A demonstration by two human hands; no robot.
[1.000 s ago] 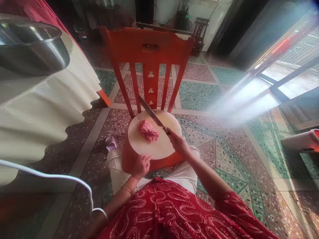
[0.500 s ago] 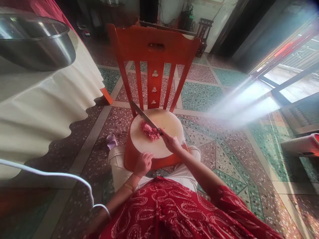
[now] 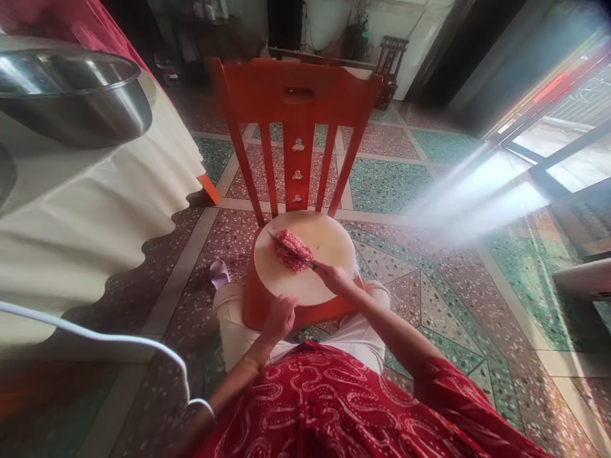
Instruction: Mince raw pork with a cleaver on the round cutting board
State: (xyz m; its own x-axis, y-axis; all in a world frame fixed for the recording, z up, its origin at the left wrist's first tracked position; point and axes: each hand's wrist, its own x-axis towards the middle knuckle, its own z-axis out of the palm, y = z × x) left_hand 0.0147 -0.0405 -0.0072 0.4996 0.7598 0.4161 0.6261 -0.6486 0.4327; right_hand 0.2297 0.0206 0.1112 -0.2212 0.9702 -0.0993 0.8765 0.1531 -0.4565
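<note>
My right hand point(image 3: 335, 278) is closed around the handle of a kitchen knife point(image 3: 285, 245). Its blade points to the far left and lies edge-down in a mound of minced red meat point(image 3: 296, 242). Under the meat is a round, pale chopping board point(image 3: 329, 235) set on the seat of a red wooden chair point(image 3: 298, 89). My left hand point(image 3: 280, 317) is at the board's near left rim with its fingers loosely curled in, and no object shows in it. Whether its fingertips touch the rim I cannot tell.
A large steel basin point(image 3: 95, 114) stands on a cloth-covered table point(image 3: 128, 184) at the left. One lilac slipper point(image 3: 219, 275) lies on the tiled floor left of the chair. A white cable point(image 3: 119, 339) crosses the lower left. Sunlight enters from a doorway at the right.
The knife has come down from above the meat into it, and its blade has turned edge-on. The meat looks more spread out. My left hand stays near the rim, its fingers more curled.
</note>
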